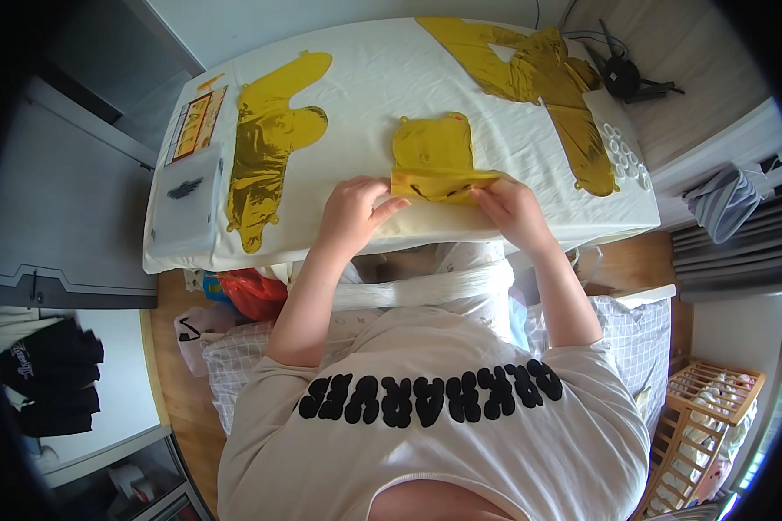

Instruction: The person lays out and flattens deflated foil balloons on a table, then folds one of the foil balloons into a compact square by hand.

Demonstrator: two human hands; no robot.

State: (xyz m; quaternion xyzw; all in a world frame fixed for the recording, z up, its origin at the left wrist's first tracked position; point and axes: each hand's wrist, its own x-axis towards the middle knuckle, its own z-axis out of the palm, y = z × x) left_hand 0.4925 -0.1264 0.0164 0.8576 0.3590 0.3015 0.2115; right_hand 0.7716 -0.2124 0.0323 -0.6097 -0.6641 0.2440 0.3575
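Observation:
A flat gold foil balloon (pixel 433 144) lies in front of me on the white-covered table, its near part folded over into a band. My right hand (pixel 516 211) pinches the right end of that folded band between thumb and fingers. At the band's left end is my left hand (pixel 354 211), thumb apart from the fingers and fingertips at or just beside the foil's edge. Another flat gold foil balloon (pixel 265 130) is spread out to the left. More gold foil balloons (pixel 530 74) overlap at the far right of the table.
A clear plastic box (pixel 182 213) with dark thin pieces and an orange printed packet (pixel 198 126) sit along the table's left side. Several small white rings (pixel 624 154) lie at the right edge. Behind them stands a black device with antennas (pixel 621 76). A red bag (pixel 250 295) is below the table.

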